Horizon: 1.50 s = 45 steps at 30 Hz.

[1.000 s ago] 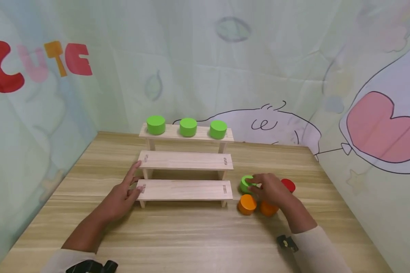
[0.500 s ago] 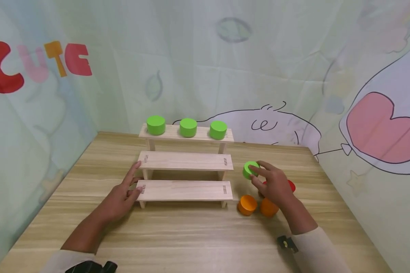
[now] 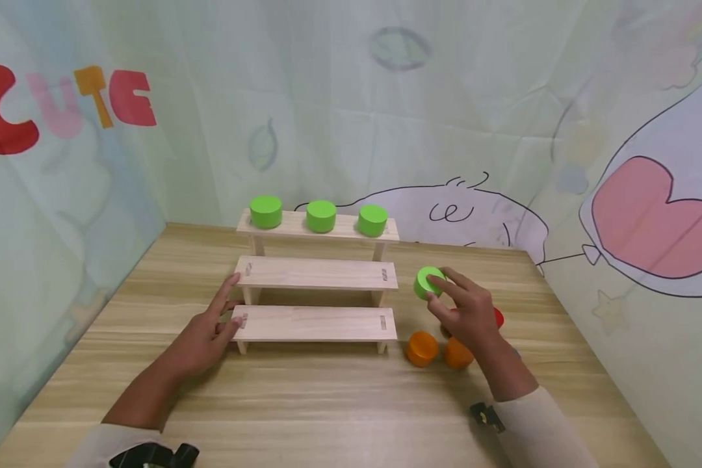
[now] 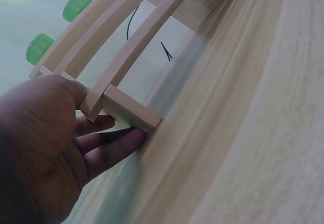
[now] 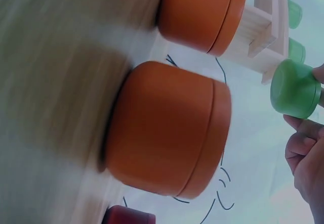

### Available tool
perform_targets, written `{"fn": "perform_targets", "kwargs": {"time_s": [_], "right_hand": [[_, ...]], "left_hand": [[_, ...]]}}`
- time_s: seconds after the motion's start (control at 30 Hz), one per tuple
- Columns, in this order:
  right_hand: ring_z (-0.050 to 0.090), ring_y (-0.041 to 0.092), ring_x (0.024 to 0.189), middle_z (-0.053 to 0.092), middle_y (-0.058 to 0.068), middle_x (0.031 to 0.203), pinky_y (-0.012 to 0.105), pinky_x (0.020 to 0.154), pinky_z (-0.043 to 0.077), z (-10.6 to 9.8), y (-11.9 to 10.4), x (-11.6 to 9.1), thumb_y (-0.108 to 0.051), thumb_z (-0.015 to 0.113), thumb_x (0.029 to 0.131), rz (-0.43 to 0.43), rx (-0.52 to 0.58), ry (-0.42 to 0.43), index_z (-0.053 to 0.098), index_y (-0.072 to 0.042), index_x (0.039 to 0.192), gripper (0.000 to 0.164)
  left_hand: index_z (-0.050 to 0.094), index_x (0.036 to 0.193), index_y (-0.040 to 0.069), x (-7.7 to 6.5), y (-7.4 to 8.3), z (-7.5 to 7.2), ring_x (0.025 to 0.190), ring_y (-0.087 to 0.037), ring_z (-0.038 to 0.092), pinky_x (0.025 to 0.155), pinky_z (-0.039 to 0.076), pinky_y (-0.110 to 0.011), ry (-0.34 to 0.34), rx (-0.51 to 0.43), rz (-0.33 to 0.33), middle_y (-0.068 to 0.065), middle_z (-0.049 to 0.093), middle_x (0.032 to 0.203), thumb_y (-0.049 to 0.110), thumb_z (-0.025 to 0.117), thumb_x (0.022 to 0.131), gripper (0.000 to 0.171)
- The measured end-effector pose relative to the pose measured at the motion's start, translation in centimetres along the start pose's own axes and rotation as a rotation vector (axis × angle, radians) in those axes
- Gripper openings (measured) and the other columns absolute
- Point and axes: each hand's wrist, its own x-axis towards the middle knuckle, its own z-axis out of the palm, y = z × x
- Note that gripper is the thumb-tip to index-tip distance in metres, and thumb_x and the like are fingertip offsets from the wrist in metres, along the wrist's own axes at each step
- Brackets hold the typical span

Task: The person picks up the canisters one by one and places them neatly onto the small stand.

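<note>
Green container (image 3: 423, 285) — pinched in right hand (image 3: 468, 312).

Stand (image 3: 316, 273) on table (image 3: 304, 403), three cylinders (image 3: 320, 216) on top tier (image 3: 346, 227). From stand: left hand (image 3: 201, 338) eight o'clock, held cylinder (image 3: 423, 286) three, loose cylinders (image 3: 422, 350) four.

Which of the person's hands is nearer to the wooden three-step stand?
The left. The left hand touches the left end of the wooden stand; the right hand is apart from it, off its right side, holding a green cylinder.
</note>
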Motion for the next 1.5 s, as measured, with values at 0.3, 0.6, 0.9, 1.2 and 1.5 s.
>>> {"fn": "perform_targets", "kwargs": {"time_s": [0.3,0.6,0.9,1.2,1.5], "right_hand": [[0.052,0.016,0.055,0.073,0.017,0.113,0.007,0.052,0.034,0.0,-0.9,1.1,-0.009,0.078,0.076,-0.07,0.057,0.106,0.078,-0.006,0.108,0.031],[0.052,0.01,0.061,0.072,0.015,0.116,0.008,0.053,0.036,0.5,-2.7,2.4,-0.01,0.077,0.079,-0.073,0.102,0.086,0.077,-0.007,0.11,0.031],[0.063,0.015,0.072,0.07,0.01,0.124,0.005,0.062,0.04,1.2,-4.6,5.4,-0.015,0.076,0.084,-0.055,0.147,0.061,0.075,-0.012,0.117,0.033],[0.032,0.006,0.053,0.073,0.01,0.115,0.016,0.049,0.027,2.7,-6.7,7.7,-0.013,0.075,0.084,-0.097,0.215,0.077,0.077,-0.008,0.112,0.029],[0.042,0.008,0.053,0.068,0.011,0.13,0.016,0.049,0.037,4.6,-9.2,9.3,-0.016,0.073,0.086,-0.056,0.269,0.005,0.075,-0.011,0.116,0.031]], "left_hand": [[-0.009,0.157,0.041,0.1,-0.3,0.1,0.096,-0.028,0.073,0.082,0.055,-0.045,0.001,-0.011,0.026,-0.035,0.045,0.145,0.023,0.047,0.106,0.078],[-0.008,0.157,0.042,-0.1,-0.4,-0.2,0.1,-0.037,0.072,0.083,0.056,-0.048,0.003,-0.02,0.02,-0.036,0.044,0.145,0.024,0.046,0.106,0.077],[-0.009,0.157,0.043,-0.3,-0.7,-0.2,0.102,-0.038,0.071,0.082,0.056,-0.048,0.015,-0.02,0.02,-0.037,0.042,0.147,0.026,0.045,0.106,0.077],[-0.01,0.156,0.045,-0.1,-0.6,-0.2,0.102,-0.041,0.071,0.073,0.06,-0.037,-0.013,-0.078,0.028,-0.04,0.037,0.148,0.024,0.045,0.106,0.077],[-0.009,0.156,0.044,0.0,-0.2,0.0,0.102,-0.04,0.071,0.072,0.06,-0.035,-0.02,-0.085,0.03,-0.04,0.036,0.148,0.022,0.045,0.106,0.077]]}}
